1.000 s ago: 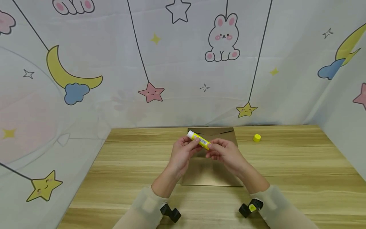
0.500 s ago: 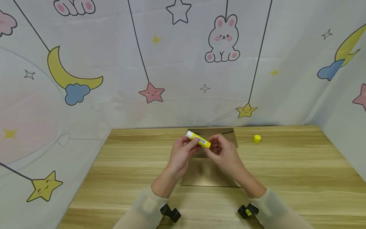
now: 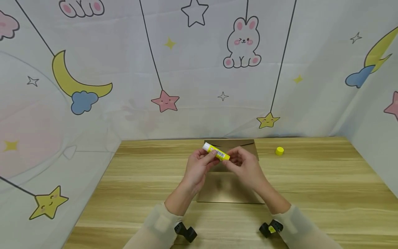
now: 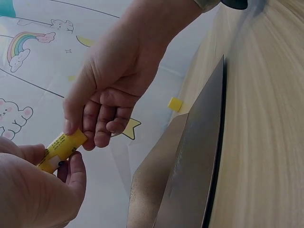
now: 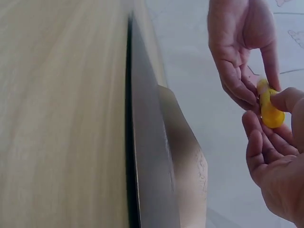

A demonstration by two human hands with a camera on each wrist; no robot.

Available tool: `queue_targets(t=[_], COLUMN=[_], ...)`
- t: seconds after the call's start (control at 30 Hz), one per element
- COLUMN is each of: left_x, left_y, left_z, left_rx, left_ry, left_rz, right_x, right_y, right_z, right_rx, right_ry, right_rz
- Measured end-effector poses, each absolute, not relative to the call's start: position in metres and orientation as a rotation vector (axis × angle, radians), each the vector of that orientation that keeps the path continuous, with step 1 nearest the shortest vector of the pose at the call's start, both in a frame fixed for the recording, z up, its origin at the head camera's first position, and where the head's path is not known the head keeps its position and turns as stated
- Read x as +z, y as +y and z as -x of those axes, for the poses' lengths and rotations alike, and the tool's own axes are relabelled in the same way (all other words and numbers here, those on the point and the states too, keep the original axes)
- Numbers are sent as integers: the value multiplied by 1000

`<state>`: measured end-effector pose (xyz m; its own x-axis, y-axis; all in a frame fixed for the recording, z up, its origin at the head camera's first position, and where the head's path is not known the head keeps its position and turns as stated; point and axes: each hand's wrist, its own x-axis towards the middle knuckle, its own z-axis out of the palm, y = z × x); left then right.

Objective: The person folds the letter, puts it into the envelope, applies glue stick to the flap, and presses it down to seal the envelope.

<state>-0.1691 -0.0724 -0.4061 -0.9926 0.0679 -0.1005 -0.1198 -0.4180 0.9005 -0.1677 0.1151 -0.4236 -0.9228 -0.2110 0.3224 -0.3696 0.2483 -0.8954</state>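
Note:
Above the table my left hand [image 3: 196, 167] holds a yellow glue stick [image 3: 221, 154] between thumb and fingers, its white end pointing up and to the left. At the stick's lower yellow end, my right hand [image 3: 247, 169] pinches with thumb and forefinger. The right wrist view shows the right thumb against the yellow base [image 5: 272, 116]. Beneath both hands a brown envelope [image 3: 230, 188] lies on the table, partly covered by them. Its flap [image 4: 156, 175] stands partly raised in the left wrist view.
A yellow cap [image 3: 279, 150] stands at the back of the wooden table [image 3: 323, 186], right of the envelope. Behind the table hangs a white cloth [image 3: 199, 65] printed with stars and a rabbit. Black wrist cameras [image 3: 185, 232] sit on both sleeves.
My right hand has turned and shifted its fingers on the base of the glue stick, its knuckles now higher. The left hand keeps its hold with hardly any movement.

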Motion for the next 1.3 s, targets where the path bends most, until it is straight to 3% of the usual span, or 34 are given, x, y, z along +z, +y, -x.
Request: queue_targets(t=[0.23, 0.37, 0.73, 0.9, 1.03, 1.3], left_x=[-407, -407, -405, -405, -405, -406], left_y=[-72, -72, -74, -73, -73, -72], left_z=[169, 169, 170, 170, 170, 168], left_rx=[2539, 2538, 2560, 2571, 2572, 2548], left_ry=[1636, 1635, 1629, 1616, 1611, 1615], left_rz=[70, 66, 82, 74, 72, 49], right_x=[-421, -421, -422, -423, -422, -420], right_y=[120, 121, 112, 111, 113, 118], right_z=[174, 174, 166, 165, 166, 171], right_rx=[2507, 2644, 1607, 1514, 1696, 2555], right_ry=[-2261, -2232, -2413, -2378, -2376, -2228], right_rz=[-255, -179, -560, -603, -545, -228])
